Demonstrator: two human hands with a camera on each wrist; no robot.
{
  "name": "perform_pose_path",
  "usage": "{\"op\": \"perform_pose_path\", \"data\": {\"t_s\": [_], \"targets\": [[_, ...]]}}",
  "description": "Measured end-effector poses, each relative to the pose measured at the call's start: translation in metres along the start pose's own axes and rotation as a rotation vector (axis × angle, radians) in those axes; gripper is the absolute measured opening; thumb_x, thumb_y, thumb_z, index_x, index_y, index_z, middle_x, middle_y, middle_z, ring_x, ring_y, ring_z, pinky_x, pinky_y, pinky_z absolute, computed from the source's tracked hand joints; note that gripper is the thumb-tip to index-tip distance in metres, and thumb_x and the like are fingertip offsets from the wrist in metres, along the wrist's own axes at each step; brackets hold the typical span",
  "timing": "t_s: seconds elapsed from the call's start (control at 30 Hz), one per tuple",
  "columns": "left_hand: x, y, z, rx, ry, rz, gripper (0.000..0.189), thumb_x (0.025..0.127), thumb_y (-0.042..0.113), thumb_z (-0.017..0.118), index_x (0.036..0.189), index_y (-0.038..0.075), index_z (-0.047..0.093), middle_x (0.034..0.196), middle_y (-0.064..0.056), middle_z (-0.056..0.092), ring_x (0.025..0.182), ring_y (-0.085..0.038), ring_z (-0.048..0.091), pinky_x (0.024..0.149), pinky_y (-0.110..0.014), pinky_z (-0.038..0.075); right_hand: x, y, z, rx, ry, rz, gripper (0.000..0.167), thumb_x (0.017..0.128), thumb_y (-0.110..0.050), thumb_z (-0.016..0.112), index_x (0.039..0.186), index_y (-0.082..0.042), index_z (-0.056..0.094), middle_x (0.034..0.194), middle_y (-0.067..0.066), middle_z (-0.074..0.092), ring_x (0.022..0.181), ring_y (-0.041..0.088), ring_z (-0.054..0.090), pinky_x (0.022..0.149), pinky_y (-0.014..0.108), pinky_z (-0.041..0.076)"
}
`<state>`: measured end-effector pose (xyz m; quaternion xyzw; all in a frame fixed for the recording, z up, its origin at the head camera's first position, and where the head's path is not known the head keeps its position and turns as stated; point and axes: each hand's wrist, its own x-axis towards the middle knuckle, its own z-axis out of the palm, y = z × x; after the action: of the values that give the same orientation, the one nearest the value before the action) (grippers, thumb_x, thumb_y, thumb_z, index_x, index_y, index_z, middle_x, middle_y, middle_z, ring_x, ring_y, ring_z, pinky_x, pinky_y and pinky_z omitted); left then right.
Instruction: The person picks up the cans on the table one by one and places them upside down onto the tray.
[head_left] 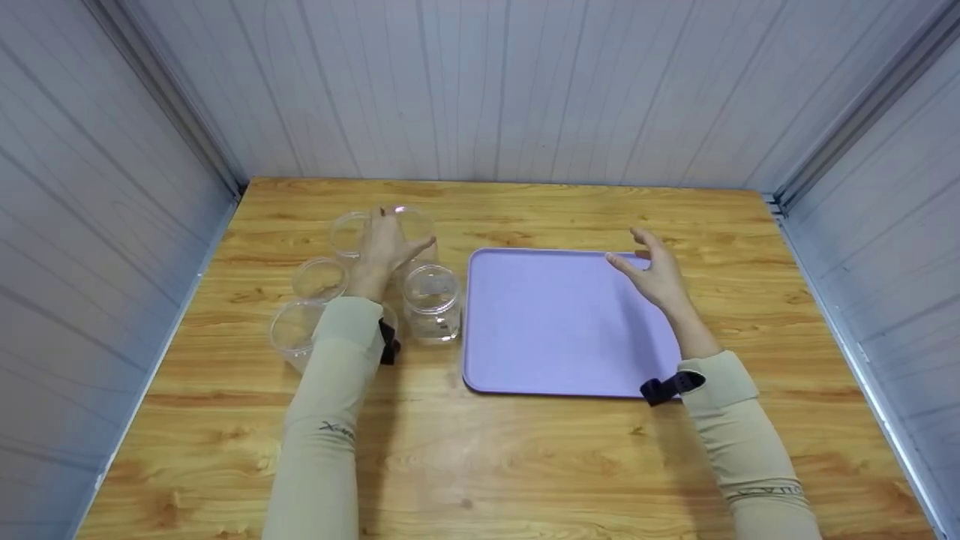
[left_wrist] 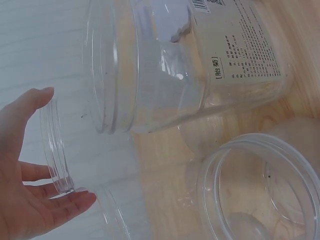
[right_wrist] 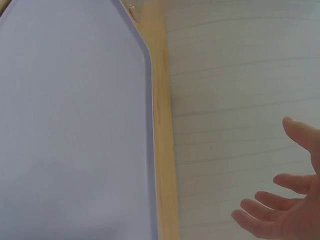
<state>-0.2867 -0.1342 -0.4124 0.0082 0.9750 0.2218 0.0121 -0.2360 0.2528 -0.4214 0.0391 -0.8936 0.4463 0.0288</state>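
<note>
Several clear plastic jars stand together on the left of the table in the head view. My left hand (head_left: 384, 244) is over the back ones, thumb stretched out to the right. In the left wrist view, the thumb and fingers (left_wrist: 65, 207) are spread apart on either side of a clear jar rim (left_wrist: 54, 142). Closer to that camera are a large labelled jar (left_wrist: 165, 65) and another round jar mouth (left_wrist: 212, 195). My right hand (head_left: 658, 274) hovers over the right back corner of a purple tray (head_left: 555, 322), fingers spread and holding nothing.
A clear jar (head_left: 433, 304) stands close beside the tray's left edge. Another jar (head_left: 296, 330) is at the front left, partly behind my left sleeve. The wooden table (head_left: 480, 465) is enclosed by pale panel walls (head_left: 480, 90) at the back and sides.
</note>
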Motion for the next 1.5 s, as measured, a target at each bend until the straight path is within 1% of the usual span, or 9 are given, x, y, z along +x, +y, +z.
{"op": "perform_pose_path", "data": {"t_s": [0.13,0.37,0.47,0.67,0.8,0.93,1.17,1.33,1.5], "targets": [[-0.001,0.0,-0.001,-0.053,0.024,-0.009,0.09,0.072,0.051,0.064,0.127,-0.014,0.033,0.129,-0.03,0.031,0.116,-0.04,0.035,0.094,-0.044,0.036,-0.001,0.002,0.004,0.089,0.002,0.024,0.069,0.082,-0.033,0.062,0.134,0.002,0.032,0.132,0.022,0.036,0.116,0.04,0.039,0.089,0.048,0.039],[-0.004,0.002,-0.002,-0.166,0.105,0.0,0.083,0.071,0.046,0.066,0.127,-0.007,0.036,0.124,-0.025,0.035,0.112,-0.037,0.039,0.088,-0.043,0.042,-0.005,0.005,0.014,0.205,0.02,0.052,0.06,0.085,-0.03,0.059,0.133,-0.002,0.035,0.129,0.016,0.04,0.115,0.032,0.041,0.091,0.045,0.038],[-0.006,0.003,-0.003,-0.205,0.157,0.002,0.081,0.071,0.045,0.067,0.128,-0.005,0.037,0.123,-0.023,0.036,0.11,-0.036,0.041,0.087,-0.043,0.042,-0.004,0.006,0.021,0.301,0.053,0.018,0.057,0.085,-0.025,0.06,0.13,0.001,0.038,0.126,0.017,0.043,0.111,0.03,0.044,0.09,0.041,0.04],[-0.011,0.005,-0.002,-0.273,0.292,0.002,0.078,0.069,0.042,0.068,0.127,-0.002,0.04,0.12,-0.019,0.038,0.109,-0.032,0.041,0.087,-0.04,0.043,-0.003,0.008,0.035,0.365,0.114,-0.043,0.051,0.084,-0.019,0.062,0.125,0.004,0.042,0.119,0.017,0.048,0.105,0.029,0.048,0.082,0.029,0.045],[-0.014,0.008,0.0,-0.315,0.394,0.02,0.08,0.07,0.042,0.067,0.128,-0.004,0.037,0.119,-0.02,0.039,0.109,-0.032,0.041,0.088,-0.037,0.043,-0.002,0.007,0.041,0.418,0.106,-0.021,0.049,0.084,-0.014,0.061,0.125,0.005,0.043,0.119,0.017,0.048,0.104,0.03,0.048,0.076,0.025,0.047],[-0.019,0.014,0.0,-0.377,0.466,0.026,0.081,0.07,0.044,0.067,0.13,-0.003,0.037,0.118,-0.019,0.04,0.108,-0.03,0.044,0.088,-0.035,0.042,-0.001,0.006,0.043,0.461,0.084,0.031,0.049,0.084,-0.012,0.06,0.127,0.003,0.041,0.123,0.017,0.046,0.107,0.03,0.047,0.079,0.029,0.046],[-0.03,0.026,-0.002,-0.456,0.49,0.056,0.081,0.07,0.045,0.068,0.13,-0.002,0.038,0.118,-0.016,0.043,0.104,-0.028,0.046,0.087,-0.033,0.042,-0.001,0.001,0.042,0.497,0.061,0.105,0.056,0.084,-0.023,0.061,0.131,-0.001,0.038,0.13,0.013,0.039,0.107,0.025,0.047,0.089,0.041,0.041],[-0.037,0.033,0.0,-0.516,0.5,0.065,0.082,0.069,0.044,0.069,0.13,-0.003,0.039,0.118,-0.017,0.044,0.101,-0.027,0.047,0.084,-0.033,0.043,-0.003,-0.001,0.042,0.527,0.031,0.11,0.063,0.084,-0.029,0.06,0.133,0.0,0.033,0.133,0.014,0.034,0.109,0.026,0.045,0.091,0.043,0.04],[-0.046,0.038,0.001,-0.584,0.505,0.083,0.079,0.07,0.042,0.069,0.128,-0.004,0.041,0.116,-0.015,0.046,0.097,-0.027,0.046,0.078,-0.032,0.044,-0.004,-0.005,0.043,0.602,0.0,0.109,0.062,0.086,-0.027,0.057,0.134,0.001,0.03,0.134,0.015,0.031,0.115,0.03,0.041,0.091,0.041,0.04]]}}
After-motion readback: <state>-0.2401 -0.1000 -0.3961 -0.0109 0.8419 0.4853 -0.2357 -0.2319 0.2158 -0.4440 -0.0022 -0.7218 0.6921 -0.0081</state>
